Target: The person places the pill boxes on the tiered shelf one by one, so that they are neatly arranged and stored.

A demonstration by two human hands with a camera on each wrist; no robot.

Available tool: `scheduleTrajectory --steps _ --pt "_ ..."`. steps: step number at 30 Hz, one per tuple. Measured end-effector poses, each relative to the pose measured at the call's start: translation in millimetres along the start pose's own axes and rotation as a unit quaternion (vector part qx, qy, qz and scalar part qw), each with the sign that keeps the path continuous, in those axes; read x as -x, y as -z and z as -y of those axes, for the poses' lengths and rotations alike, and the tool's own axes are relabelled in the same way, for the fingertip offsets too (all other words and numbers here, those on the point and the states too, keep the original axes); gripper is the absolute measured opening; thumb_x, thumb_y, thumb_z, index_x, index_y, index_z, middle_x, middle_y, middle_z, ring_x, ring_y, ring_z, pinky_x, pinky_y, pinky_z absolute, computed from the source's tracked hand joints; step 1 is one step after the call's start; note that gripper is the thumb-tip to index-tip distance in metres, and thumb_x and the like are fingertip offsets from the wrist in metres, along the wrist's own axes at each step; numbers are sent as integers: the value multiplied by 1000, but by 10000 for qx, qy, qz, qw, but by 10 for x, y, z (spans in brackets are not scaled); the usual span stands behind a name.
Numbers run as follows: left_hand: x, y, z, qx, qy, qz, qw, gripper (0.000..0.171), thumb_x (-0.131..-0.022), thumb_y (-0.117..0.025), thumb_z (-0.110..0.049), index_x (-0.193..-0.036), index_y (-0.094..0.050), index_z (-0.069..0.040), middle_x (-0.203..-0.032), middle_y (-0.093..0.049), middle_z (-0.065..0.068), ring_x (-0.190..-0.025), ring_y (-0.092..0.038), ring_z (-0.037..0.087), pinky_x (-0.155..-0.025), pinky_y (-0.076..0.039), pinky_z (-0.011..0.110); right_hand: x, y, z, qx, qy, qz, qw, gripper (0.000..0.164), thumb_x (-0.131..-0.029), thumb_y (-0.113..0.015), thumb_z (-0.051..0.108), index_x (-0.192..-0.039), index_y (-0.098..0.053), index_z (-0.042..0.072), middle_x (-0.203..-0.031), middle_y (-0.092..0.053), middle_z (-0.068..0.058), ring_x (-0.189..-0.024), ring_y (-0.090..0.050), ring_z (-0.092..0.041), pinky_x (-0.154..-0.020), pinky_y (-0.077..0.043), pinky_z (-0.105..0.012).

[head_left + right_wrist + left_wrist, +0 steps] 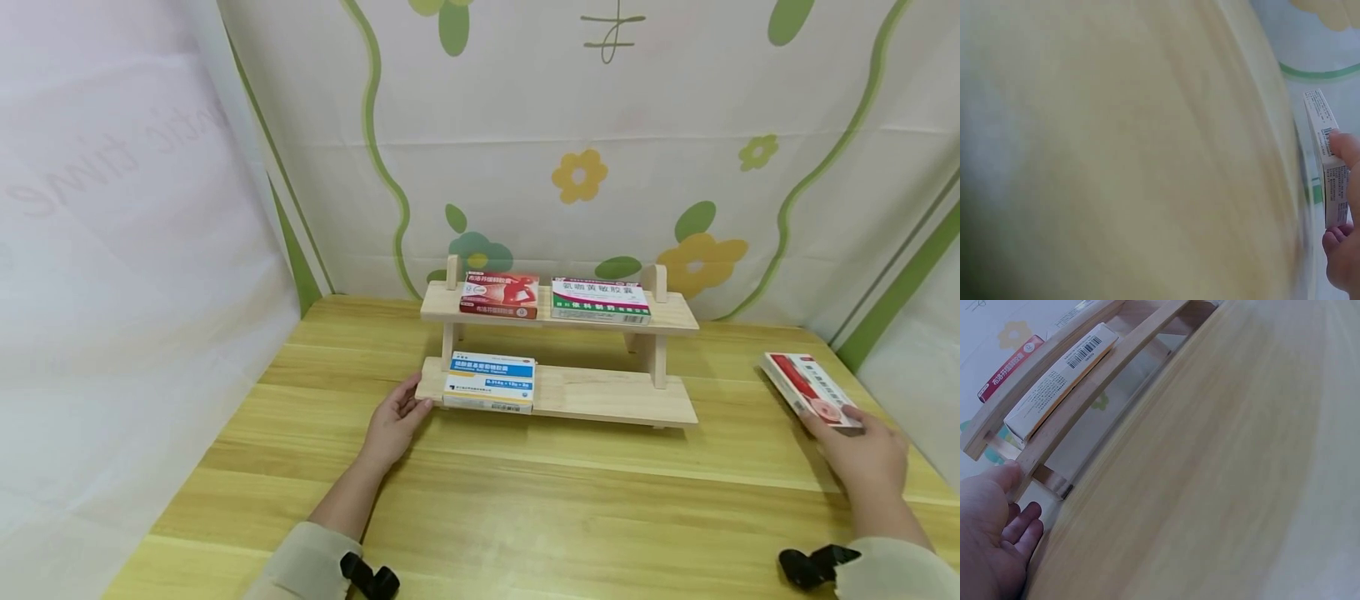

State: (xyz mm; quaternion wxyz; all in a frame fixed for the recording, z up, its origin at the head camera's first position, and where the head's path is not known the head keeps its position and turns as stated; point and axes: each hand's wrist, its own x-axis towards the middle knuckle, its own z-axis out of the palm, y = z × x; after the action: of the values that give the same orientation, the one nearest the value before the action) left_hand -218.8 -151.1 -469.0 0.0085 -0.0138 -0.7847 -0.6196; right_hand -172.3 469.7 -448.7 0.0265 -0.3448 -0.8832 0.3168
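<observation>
A two-tier wooden shelf (607,393) stands on the table, and my left hand (393,423) grips the left end of its lower board. In the left wrist view the thumb lies on the board's end with the fingers curled below. A blue-and-white medicine box (489,383) lies at the left of the lower tier. On the upper tier are a red medicine box (499,295) and a white, pink and green one (600,300). Off to the right, my right hand (862,454) holds a red-and-white medicine box (812,388) between thumb and fingers, tilted.
The wood-grain table (525,508) extends in front of the shelf and to both sides. Behind it hangs a white curtain (510,108) with printed flowers, and more white cloth (112,292) closes off the left side.
</observation>
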Motion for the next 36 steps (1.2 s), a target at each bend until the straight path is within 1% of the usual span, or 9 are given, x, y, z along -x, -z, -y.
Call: scheduleTrajectory --steps 3,6,13,20,27,31,33,34,36 --pt "-4 0 -2 10 -12 -5 10000 55 -97 -61 -14 -148 -40 -4 -148 -47 18 -130 -53 30 -107 -48 38 42 31 45 -213 17 19 9998 98 -89 -50 66 -155 -15 2 -157 5 -37 -143 -4 -55 -115 -19 -68" --pt "-1 1 -5 0 -22 1 10000 55 -97 -61 -14 -148 -40 -4 -149 -47 18 -130 -52 31 -108 -47 39 85 68 86 -292 176 -8 9994 97 -90 -52 65 -156 -16 4 -157 4 -36 -144 -3 -55 -114 -18 -69" --pt "3 5 2 -32 -84 30 10000 55 -98 -61 -13 -148 -40 -2 -149 -45 20 -132 -51 32 -109 -46 39 187 150 201 -385 721 -210 9964 91 -92 -55 58 -154 -20 2 -152 -11 -41 -138 -15 -57 -108 -25 -71" --pt "1 6 2 3 -57 36 10000 55 -98 -61 -14 -148 -40 -3 -149 -46 19 -131 -52 31 -108 -47 36 316 220 374 -388 1259 -506 9900 82 -93 -58 49 -151 -29 0 -151 -19 -42 -132 -26 -57 -102 -30 -68" --pt "5 8 0 31 -40 46 10000 56 -97 -62 -15 -147 -41 -4 -149 -47 18 -131 -52 29 -108 -47 37 467 263 597 -372 1456 -457 9876 83 -93 -57 51 -153 -27 3 -157 -14 -36 -135 -28 -59 -102 -31 -71" --pt "7 8 -5 30 -56 49 10000 55 -97 -62 -13 -147 -40 -4 -148 -47 18 -131 -52 30 -107 -48 36 552 288 728 -365 1666 -442 9844 82 -93 -58 51 -153 -28 4 -157 -16 -34 -134 -32 -60 -101 -34 -71" --pt "5 7 -5 36 -65 50 10000 55 -97 -62 -13 -147 -40 -4 -148 -47 18 -131 -52 30 -107 -47 36 598 301 789 -313 1807 -432 9821 82 -93 -59 51 -153 -29 4 -156 -17 -34 -132 -34 -60 -92 -45 -59" --pt "2 7 -4 43 -67 47 10000 55 -97 -62 -13 -147 -41 -4 -148 -48 18 -131 -52 30 -108 -47 36 621 305 818 -310 1860 -425 9811 81 -93 -60 50 -153 -30 4 -156 -18 -34 -132 -35 -59 -87 -49 -50" --pt "1 6 -3 34 -81 43 10000 55 -97 -61 -13 -147 -41 -4 -148 -47 18 -131 -52 30 -108 -47 36 666 316 870 -346 1977 -370 9790 81 -92 -61 50 -153 -30 5 -155 -18 -34 -132 -35 -59 -84 -52 -40"
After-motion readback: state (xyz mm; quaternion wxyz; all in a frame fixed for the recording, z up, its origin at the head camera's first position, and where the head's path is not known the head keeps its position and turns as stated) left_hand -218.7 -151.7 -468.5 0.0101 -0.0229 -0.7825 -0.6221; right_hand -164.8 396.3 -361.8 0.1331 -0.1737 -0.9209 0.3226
